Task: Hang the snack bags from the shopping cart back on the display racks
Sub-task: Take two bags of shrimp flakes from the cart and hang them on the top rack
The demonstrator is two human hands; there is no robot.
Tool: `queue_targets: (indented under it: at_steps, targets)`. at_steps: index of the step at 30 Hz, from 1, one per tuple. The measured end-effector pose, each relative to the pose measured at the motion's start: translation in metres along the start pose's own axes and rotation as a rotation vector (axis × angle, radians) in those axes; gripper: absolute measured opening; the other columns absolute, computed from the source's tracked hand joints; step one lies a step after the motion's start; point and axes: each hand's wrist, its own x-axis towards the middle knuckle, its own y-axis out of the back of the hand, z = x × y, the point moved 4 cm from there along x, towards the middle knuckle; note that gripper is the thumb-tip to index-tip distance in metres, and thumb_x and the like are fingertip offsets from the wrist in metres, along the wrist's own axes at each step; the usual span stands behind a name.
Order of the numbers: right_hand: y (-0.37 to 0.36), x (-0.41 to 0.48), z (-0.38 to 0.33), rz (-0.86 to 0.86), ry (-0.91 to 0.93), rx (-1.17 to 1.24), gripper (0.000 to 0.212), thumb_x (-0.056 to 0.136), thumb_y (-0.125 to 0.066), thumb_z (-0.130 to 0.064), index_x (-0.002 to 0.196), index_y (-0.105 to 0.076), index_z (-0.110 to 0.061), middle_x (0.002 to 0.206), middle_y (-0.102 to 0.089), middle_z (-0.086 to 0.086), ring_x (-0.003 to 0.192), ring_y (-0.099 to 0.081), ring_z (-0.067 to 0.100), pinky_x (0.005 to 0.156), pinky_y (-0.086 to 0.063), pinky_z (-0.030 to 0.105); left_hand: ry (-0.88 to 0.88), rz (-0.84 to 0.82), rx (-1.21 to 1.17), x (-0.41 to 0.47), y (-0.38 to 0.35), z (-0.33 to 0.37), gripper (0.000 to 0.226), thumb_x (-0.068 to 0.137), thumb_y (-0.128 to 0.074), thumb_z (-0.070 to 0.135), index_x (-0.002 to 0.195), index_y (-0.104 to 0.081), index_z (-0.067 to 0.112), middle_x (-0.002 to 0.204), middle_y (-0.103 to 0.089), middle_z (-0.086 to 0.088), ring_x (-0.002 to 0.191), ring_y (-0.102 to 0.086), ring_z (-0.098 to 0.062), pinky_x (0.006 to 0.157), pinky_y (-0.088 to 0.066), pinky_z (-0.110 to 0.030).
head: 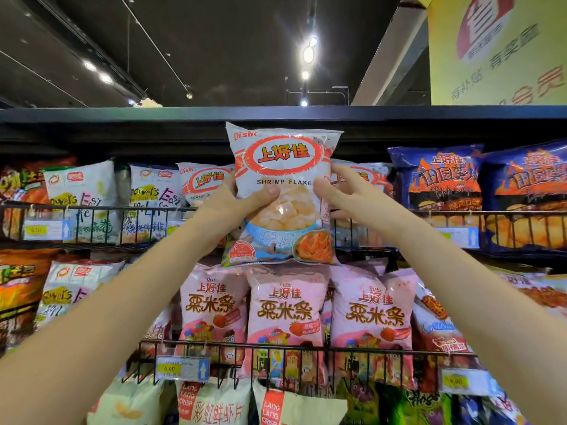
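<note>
A white and red shrimp flake bag is held up in front of the top wire rack, above head height. My left hand grips its left edge, thumb across the front and fingers behind. My right hand touches the bag's right edge with the thumb on the front; its other fingers are spread toward the shelf. More shrimp flake bags stand in the rack just behind and to the left. The shopping cart is out of view.
A dark shelf board runs above the top rack. Blue potato crisp bags fill the rack on the right, white bags on the left. Pink corn stick bags sit in the lower wire rack. A yellow sign hangs at upper right.
</note>
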Motion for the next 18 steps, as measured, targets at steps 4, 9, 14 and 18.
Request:
queue_targets:
  at_steps: [4,9,14,18]
  targets:
    - [0.003,0.019,-0.014,0.141,0.062,0.155,0.062,0.089,-0.073,-0.051,0.143,-0.045,-0.034,0.108,-0.074,-0.01,0.091,-0.075,0.003,0.083,-0.063,0.031,-0.073,0.118,0.06,0.023,0.006,0.027,0.065,0.086,-0.076,0.048,0.135,-0.039,0.024,0.111,-0.064,0.006,0.058,-0.064,0.004,0.04,-0.044,-0.015]
    - [0.017,0.047,-0.036,0.292,0.193,0.172,0.068,0.088,-0.076,-0.047,0.145,-0.045,-0.028,0.117,-0.074,-0.007,0.098,-0.074,0.006,0.083,-0.061,0.031,-0.202,0.086,0.058,0.054,0.022,0.057,0.033,0.1,-0.064,0.033,0.122,-0.039,0.033,0.116,-0.064,0.009,0.083,-0.069,0.004,0.067,-0.057,-0.03]
    - [0.011,0.066,-0.033,0.366,0.282,0.118,0.066,0.088,-0.078,-0.046,0.145,-0.047,-0.032,0.118,-0.071,-0.012,0.107,-0.068,0.002,0.088,-0.058,0.027,-0.263,0.086,0.236,0.06,0.035,0.052,0.054,0.096,-0.067,0.047,0.14,-0.037,0.04,0.124,-0.062,0.014,0.113,-0.063,0.0,0.079,-0.053,-0.018]
    - [-0.006,0.073,-0.018,0.354,0.278,0.054,0.06,0.092,-0.076,-0.037,0.145,-0.049,-0.03,0.123,-0.069,-0.012,0.111,-0.064,0.0,0.08,-0.054,0.014,-0.223,0.099,0.277,0.063,0.035,0.025,0.065,0.096,-0.068,0.043,0.152,-0.035,0.035,0.122,-0.058,0.018,0.115,-0.06,-0.006,0.083,-0.05,-0.023]
